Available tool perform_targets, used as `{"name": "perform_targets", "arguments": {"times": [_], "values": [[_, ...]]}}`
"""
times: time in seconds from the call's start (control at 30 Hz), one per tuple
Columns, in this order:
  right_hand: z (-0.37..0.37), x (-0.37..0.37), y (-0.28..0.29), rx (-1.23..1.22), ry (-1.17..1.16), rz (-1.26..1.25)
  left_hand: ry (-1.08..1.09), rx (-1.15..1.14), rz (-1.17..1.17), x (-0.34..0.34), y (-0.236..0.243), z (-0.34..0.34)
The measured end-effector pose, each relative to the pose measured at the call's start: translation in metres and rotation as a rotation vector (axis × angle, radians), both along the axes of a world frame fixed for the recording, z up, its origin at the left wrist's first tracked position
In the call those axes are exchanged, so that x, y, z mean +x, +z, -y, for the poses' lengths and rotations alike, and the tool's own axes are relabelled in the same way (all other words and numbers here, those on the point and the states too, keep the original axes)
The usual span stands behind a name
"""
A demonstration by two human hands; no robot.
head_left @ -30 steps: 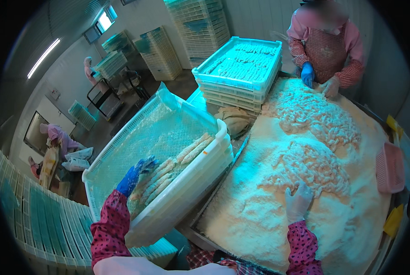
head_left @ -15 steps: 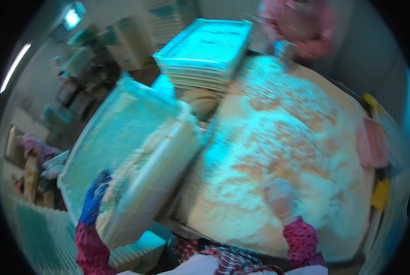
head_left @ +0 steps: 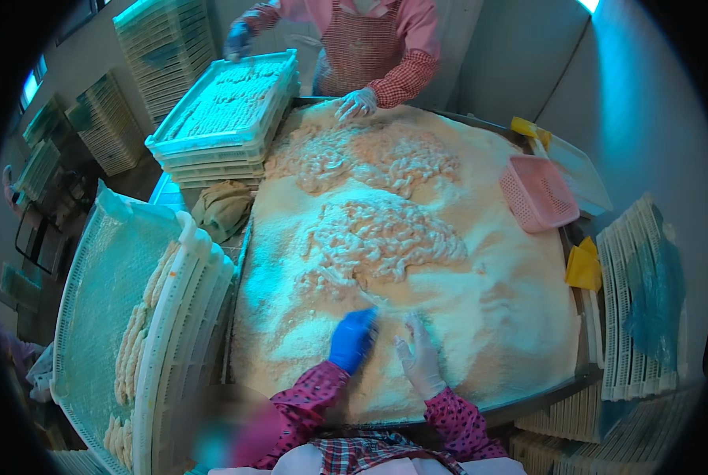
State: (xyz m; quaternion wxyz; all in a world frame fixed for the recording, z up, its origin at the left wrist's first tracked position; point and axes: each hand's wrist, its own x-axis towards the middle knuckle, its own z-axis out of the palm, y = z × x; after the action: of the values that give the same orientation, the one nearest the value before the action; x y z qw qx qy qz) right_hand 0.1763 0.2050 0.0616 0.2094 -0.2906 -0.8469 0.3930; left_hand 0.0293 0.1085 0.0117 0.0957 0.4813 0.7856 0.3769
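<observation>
My left hand point(head_left: 352, 342), in a blue glove, is low over the near part of a broad bed of pale powder point(head_left: 504, 317). Motion smears its fingers, and a pale strip point(head_left: 373, 298) lies near the tips. Just right of it, my right hand point(head_left: 420, 360) wears a thin whitish glove and rests at the powder with thumb and fingers apart, holding nothing visible. Beyond both hands, a heap of pale, powder-coated strips point(head_left: 385, 237) lies on the bed. To the left, a white mesh-bottomed tray point(head_left: 108, 293) tops a stack and bears rows of similar strips point(head_left: 136, 336) along its right side.
Across the table, a co-worker point(head_left: 362, 47) has one gloved hand at the powder, the other by stacked filled trays point(head_left: 227, 99). A brown cloth point(head_left: 222, 210) lies below those. A pink basket point(head_left: 537, 194) and yellow cloth point(head_left: 584, 265) sit at the right edge, beside upright trays point(head_left: 635, 309).
My left hand has left the strips in the left tray and come over the powder beside my right hand. The view has turned right, bringing the co-worker more fully into sight.
</observation>
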Motion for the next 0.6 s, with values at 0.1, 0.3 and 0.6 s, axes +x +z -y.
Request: {"name": "perform_targets", "arguments": {"times": [0.1,0.3,0.6], "values": [[-0.01,0.009,0.015,-0.031,-0.053,-0.053,-0.305,0.078,-0.291,0.022,0.012,-0.003],[-0.004,0.013,0.019,0.502,0.403,0.234,-0.131,-0.157,-0.408,-0.022,0.036,0.076],[-0.061,-0.017,0.005,0.532,0.312,0.463,-0.098,-0.308,-0.38,-0.058,0.021,0.116]]}}
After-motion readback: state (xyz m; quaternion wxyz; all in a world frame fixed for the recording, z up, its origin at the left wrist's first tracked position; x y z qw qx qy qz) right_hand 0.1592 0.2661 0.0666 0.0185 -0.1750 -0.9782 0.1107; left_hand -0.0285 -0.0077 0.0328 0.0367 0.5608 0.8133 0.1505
